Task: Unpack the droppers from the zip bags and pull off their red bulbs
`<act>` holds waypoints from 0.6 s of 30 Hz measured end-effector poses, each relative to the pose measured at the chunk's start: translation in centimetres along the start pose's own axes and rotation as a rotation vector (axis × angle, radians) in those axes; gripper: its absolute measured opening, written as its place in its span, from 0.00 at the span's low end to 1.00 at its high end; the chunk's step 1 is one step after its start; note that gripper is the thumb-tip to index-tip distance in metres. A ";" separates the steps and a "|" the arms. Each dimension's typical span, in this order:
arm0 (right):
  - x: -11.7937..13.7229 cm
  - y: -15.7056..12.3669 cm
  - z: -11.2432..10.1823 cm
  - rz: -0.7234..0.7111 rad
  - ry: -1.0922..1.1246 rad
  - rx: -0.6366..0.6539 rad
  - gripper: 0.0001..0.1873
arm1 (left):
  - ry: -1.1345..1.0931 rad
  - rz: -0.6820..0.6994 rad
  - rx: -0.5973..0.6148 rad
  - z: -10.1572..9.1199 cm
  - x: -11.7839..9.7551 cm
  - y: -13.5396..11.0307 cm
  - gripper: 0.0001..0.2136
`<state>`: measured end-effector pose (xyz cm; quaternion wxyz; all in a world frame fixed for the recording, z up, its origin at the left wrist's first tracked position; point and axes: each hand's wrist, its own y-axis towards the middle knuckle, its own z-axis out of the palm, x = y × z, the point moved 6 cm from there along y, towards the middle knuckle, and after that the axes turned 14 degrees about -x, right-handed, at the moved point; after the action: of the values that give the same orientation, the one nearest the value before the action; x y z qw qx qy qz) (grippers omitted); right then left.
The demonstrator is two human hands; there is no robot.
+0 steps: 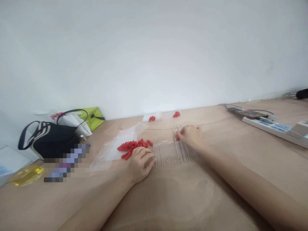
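My right hand [191,136] is closed in a pinch over the far right part of a row of thin clear sticks [166,154]. A small red rounded piece [177,136] shows at its fingertips. My left hand [141,163] lies at the left end of the row, beside a pile of red rounded pieces [131,145]. Its fingers are bent, with thumb and forefinger tips close together at the nearest sticks; what they grip, if anything, is hidden. The sticks lie side by side on the wooden table [178,199].
Clear plastic bags [108,155] lie left of the pile. Two small red groups [152,118] [176,114] sit near the wall. A black bag [54,139], a yellow-green bag [96,117] and a yellow pouch [26,175] are at left. A power strip [276,130] and a phone [247,112] are at right.
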<state>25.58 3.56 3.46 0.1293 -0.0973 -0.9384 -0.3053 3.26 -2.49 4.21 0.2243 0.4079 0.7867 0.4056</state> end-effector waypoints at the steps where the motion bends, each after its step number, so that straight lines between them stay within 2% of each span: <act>1: 0.0 -0.3 -0.5 -0.022 0.057 -0.032 0.15 | 0.002 0.002 -0.004 0.0 0.0 0.0 0.04; 5: 0.3 -3.2 -2.6 -0.249 0.362 -0.118 0.10 | 0.043 0.038 -0.047 -0.2 -0.2 0.1 0.11; 8: 0.5 -6.1 -3.4 -0.405 0.494 -0.134 0.06 | 0.079 0.093 -0.076 0.0 -0.9 0.3 0.16; 12: 1.1 -8.0 -3.7 -0.466 0.542 -0.152 0.05 | 0.051 0.151 -0.063 0.7 -2.1 0.5 0.11; 15: 2.1 -8.3 -3.8 -0.488 0.550 -0.138 0.05 | 0.049 0.156 -0.050 1.3 -2.8 0.6 0.07; 18: 2.9 -8.3 -4.0 -0.519 0.518 -0.142 0.06 | 0.055 0.155 -0.039 1.6 -3.1 0.7 0.06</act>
<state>21.37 -5.14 2.86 0.2735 0.2154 -0.8446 -0.4067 6.43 -4.12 3.91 0.1783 0.4517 0.7505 0.4482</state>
